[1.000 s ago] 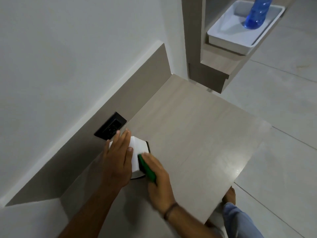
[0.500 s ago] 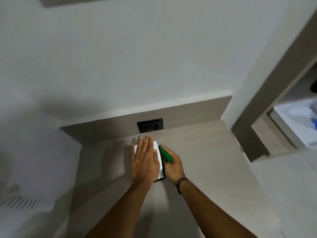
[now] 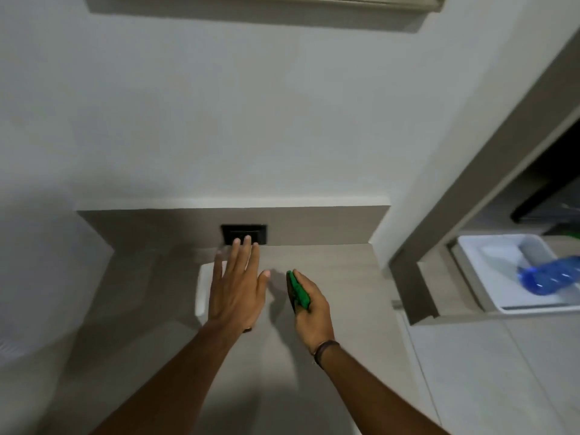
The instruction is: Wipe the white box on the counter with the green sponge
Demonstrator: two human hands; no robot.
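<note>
mostly hidden, the white box [image 3: 201, 290] lay on the surface [image 3: 339, 277] under the left hand [image 3: 237, 290], with only its left edge showing as a pale strip beside the fingers. that left hand was spread flat and wide, fingers pointing toward the dark wall socket [image 3: 244, 234] at the back; whether the palm pressed on the box or hovered just over it could not be told. the right hand [image 3: 310, 312] was closed around the green sponge [image 3: 299, 291], which stood on edge with its long axis running away from the person. sponge and box were apart, a strip of bare surface between them. the box lay to the left of the sponge, so the coming wipe would likely call for a short leftward move of the right hand. the box's long axis seemed to run front to back, though too little of it showed to be sure. off to the right, on a shelf, a white tray [image 3: 470, 271] held a blue bottle [image 3: 549, 276] lying on its side.
</note>
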